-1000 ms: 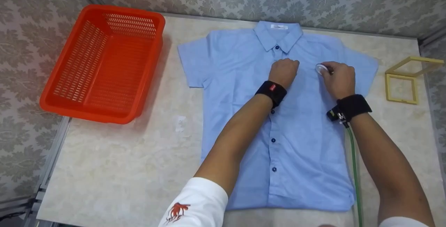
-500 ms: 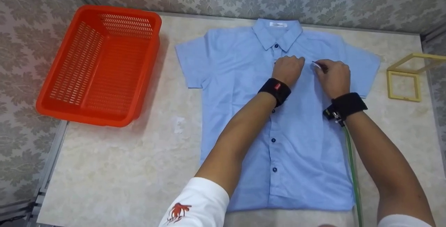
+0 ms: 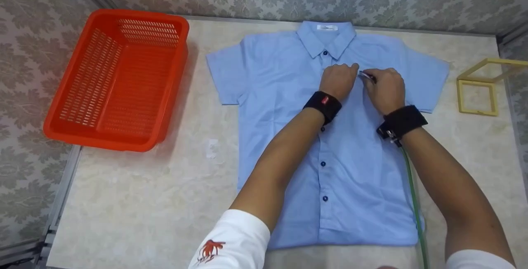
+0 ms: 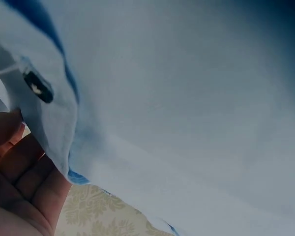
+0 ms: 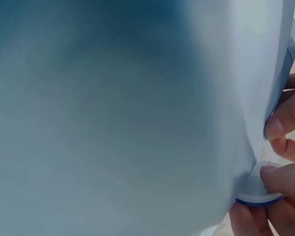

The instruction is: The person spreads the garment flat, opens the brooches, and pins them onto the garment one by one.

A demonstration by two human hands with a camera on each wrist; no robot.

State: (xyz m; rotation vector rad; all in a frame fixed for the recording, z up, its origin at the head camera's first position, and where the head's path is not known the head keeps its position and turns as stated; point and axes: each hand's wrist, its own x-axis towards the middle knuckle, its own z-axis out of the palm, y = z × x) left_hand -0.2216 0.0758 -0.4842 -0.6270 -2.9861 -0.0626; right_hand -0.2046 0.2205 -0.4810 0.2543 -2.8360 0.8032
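A light blue short-sleeved shirt (image 3: 280, 83) lies front up on the table, with dark buttons down its placket. My left hand (image 3: 339, 80) is on the upper chest by the placket and grips the shirt's cloth; in the right wrist view its thumb and finger pinch the fabric. My right hand (image 3: 387, 90) pinches a small round white disc with a blue edge (image 5: 253, 192), like a badge, against the cloth just right of my left hand. In the left wrist view, my left fingers (image 4: 34, 182) curl at the placket edge near a dark button (image 4: 38, 87).
A red-orange plastic basket (image 3: 136, 83) stands at the table's left. On the right is an opened yellow square frame (image 3: 478, 97). A small whitish label (image 3: 212, 148) lies left of the shirt. A green cable (image 3: 413, 194) runs from my right wristband.
My right hand has moved left with the disc, closing in on my left hand. The disc has turned from showing its white face to edge-on. My left hand has shifted only slightly.
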